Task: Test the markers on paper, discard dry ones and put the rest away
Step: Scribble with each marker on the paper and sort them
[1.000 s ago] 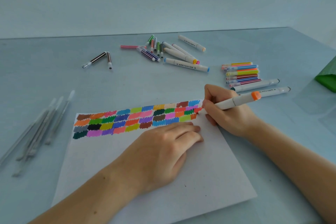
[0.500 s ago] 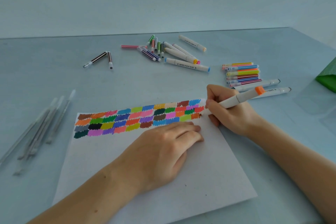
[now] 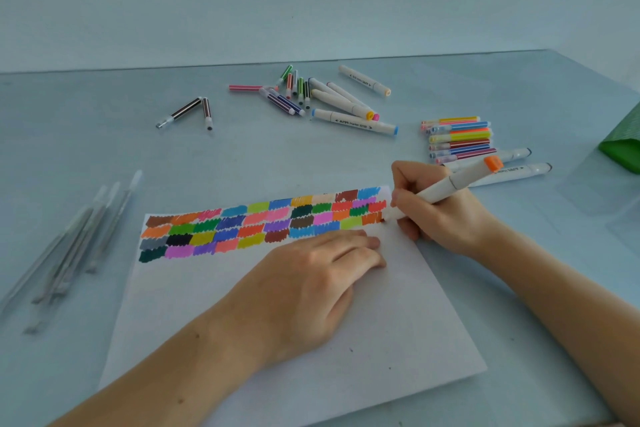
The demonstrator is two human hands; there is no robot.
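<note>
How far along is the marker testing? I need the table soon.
Done: many colour patches fill the top of the paper. In hand: the right hand scribbles with an orange-capped marker while the left hand steadies the sheet. Left: markers lie loose on the table, none visibly put away.

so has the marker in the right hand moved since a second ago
Yes. The orange-capped marker in the right hand has its tip lower on the paper, down from the second swatch row to the third, and it tilts steeper.
</note>
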